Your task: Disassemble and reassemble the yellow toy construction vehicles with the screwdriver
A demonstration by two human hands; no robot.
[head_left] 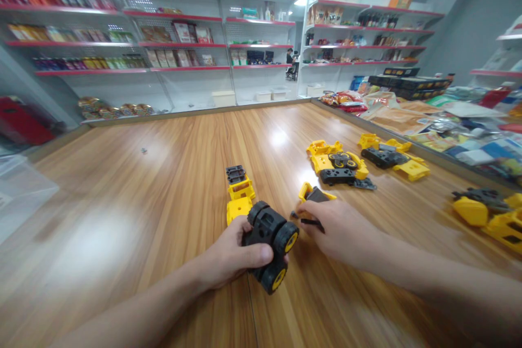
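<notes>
My left hand is closed around a black toy-vehicle chassis, thumb on its flat side. Black wheels with yellow hubs face right and towards me. My right hand is a short way to the right, its fingers pinched on a slim black piece that is partly hidden. Just beyond those fingertips lies a yellow and black toy part, with a small dark bit beside it. Behind the chassis, yellow toy body parts and a black slotted part rest on the table.
On the wooden table, more yellow and black toy parts lie in groups: one pile, another behind it, a third at the right edge. A clear plastic box stands left. Packaged goods and shelves border the table.
</notes>
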